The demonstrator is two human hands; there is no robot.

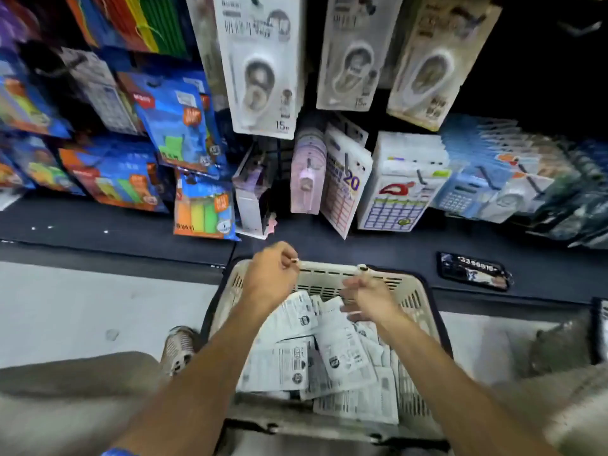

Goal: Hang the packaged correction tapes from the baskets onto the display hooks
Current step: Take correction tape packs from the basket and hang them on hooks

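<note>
A dark display wall of hooks carries hanging correction tape packs point(263, 65) above a cream basket point(415, 301) on the floor. Inside the basket lie loose packaged correction tapes point(342, 353); over its far rim the left hand point(269, 274) has its fingers curled, pinching something small and pale. Beside it the right hand point(368, 296) is blurred and loosely curled, and I cannot tell what it holds
</note>
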